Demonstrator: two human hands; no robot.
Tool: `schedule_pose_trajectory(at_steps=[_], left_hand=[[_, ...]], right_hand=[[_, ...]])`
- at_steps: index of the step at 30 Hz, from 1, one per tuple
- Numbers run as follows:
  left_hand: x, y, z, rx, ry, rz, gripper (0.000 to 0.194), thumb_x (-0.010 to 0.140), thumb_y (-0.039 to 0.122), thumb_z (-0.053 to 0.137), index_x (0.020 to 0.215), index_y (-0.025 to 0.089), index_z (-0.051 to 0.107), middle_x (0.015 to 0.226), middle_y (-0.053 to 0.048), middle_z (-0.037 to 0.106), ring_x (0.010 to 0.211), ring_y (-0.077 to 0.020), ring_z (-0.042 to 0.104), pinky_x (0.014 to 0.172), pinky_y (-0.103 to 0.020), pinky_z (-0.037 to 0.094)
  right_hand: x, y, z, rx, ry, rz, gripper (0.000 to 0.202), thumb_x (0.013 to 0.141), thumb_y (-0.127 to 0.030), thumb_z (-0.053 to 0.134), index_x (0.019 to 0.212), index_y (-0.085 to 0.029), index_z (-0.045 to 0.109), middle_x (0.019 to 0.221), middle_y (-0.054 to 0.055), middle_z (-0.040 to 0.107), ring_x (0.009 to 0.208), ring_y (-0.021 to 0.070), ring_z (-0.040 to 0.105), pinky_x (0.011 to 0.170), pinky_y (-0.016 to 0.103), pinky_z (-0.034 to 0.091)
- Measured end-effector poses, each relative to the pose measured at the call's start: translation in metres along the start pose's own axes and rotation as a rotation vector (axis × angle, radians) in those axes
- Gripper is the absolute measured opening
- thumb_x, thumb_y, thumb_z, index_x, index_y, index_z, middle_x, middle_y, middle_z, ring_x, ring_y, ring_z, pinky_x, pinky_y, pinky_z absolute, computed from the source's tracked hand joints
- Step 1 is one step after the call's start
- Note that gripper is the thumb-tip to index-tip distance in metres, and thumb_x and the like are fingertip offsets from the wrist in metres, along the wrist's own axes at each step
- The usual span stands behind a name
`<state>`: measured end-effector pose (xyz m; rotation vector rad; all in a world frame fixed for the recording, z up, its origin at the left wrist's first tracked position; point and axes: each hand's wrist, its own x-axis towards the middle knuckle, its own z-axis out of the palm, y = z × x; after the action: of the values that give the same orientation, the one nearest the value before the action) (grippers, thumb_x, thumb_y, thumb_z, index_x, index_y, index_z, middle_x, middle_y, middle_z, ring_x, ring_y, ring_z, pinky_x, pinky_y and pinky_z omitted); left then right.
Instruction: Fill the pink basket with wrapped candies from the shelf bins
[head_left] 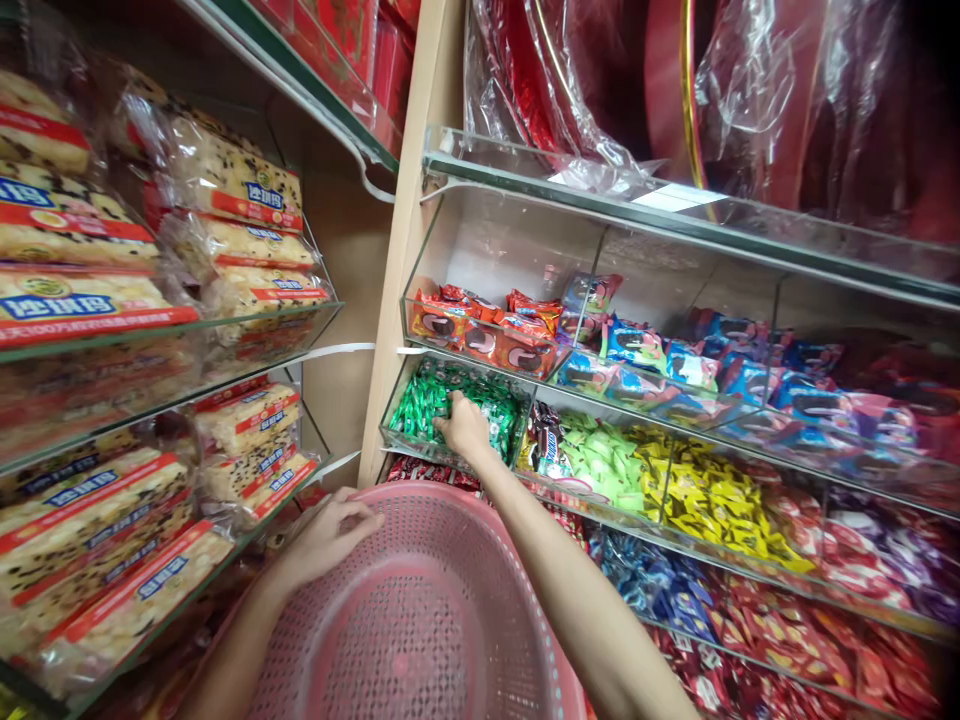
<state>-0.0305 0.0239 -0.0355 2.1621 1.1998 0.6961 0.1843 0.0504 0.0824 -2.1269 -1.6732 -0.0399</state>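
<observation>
A round pink plastic basket (pixel 420 570) with a perforated wall stands low in front of me, and no contents show inside it. My left hand (pixel 330 538) grips its left rim, with fingertips reaching over the edge. Over the basket, my right arm stretches forward to a clear shelf compartment full of small green-wrapped candies (pixel 420 400). My right hand (pixel 466 428) is at these candies, its thumb and index finger apart. The other fingers are partly hidden, and no candy shows in the hand.
Packaged puffed-rice bars (pixel 251 190) fill the shelves at left. To the right, compartments hold light-green packets (pixel 600 455), yellow packets (pixel 701 495) and blue packets (pixel 645 345). Orange packets (pixel 487 330) lie above the green candies. A wooden upright (pixel 397 240) divides the shelving.
</observation>
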Motion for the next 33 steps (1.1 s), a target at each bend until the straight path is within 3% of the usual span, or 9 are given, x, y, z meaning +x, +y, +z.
schedule_pose_trajectory(at_steps=[7,14,24,30,33], left_hand=[[0.0,-0.003,0.001,-0.08,0.022,0.032,0.041,0.075,0.057,0.048,0.077,0.024,0.071,0.097,-0.002,0.062,0.096,-0.0203,0.056,0.087,-0.032,0.044],[0.001,-0.005,0.002,-0.102,0.031,0.02,0.041,0.074,0.058,0.048,0.077,0.024,0.07,0.097,-0.002,0.062,0.095,-0.0191,0.057,0.088,-0.03,0.043],[-0.002,-0.004,0.001,-0.076,0.052,-0.001,0.042,0.075,0.059,0.047,0.078,0.024,0.07,0.098,-0.002,0.061,0.095,-0.0188,0.057,0.089,-0.03,0.042],[-0.004,0.005,-0.002,-0.035,0.037,-0.034,0.043,0.076,0.06,0.045,0.078,0.025,0.07,0.1,-0.002,0.06,0.098,-0.0204,0.056,0.088,-0.032,0.042],[-0.004,0.006,-0.003,-0.046,0.039,-0.03,0.044,0.076,0.06,0.046,0.078,0.024,0.07,0.1,-0.002,0.06,0.096,-0.0199,0.056,0.087,-0.032,0.043]], right_hand=[[0.009,0.011,0.001,0.111,-0.033,0.005,0.046,0.074,-0.021,0.061,0.117,-0.02,0.047,0.098,0.006,0.066,0.091,0.0195,0.061,0.073,0.028,0.042],[0.009,0.002,0.0,0.109,-0.011,0.049,0.059,0.071,-0.032,0.066,0.121,-0.015,0.041,0.109,0.014,0.062,0.099,0.0243,0.059,0.077,0.031,0.043],[0.011,0.004,0.006,0.208,0.037,0.053,0.043,0.074,-0.02,0.059,0.114,-0.02,0.045,0.092,0.004,0.066,0.09,0.0187,0.061,0.074,0.028,0.041],[0.008,0.006,0.004,0.139,0.02,0.125,0.043,0.071,-0.032,0.064,0.108,-0.018,0.046,0.09,0.008,0.066,0.087,0.0233,0.061,0.072,0.032,0.04],[0.007,0.005,0.005,0.133,0.009,0.132,0.041,0.072,-0.029,0.063,0.108,-0.02,0.046,0.091,0.006,0.066,0.088,0.0227,0.061,0.074,0.032,0.04]])
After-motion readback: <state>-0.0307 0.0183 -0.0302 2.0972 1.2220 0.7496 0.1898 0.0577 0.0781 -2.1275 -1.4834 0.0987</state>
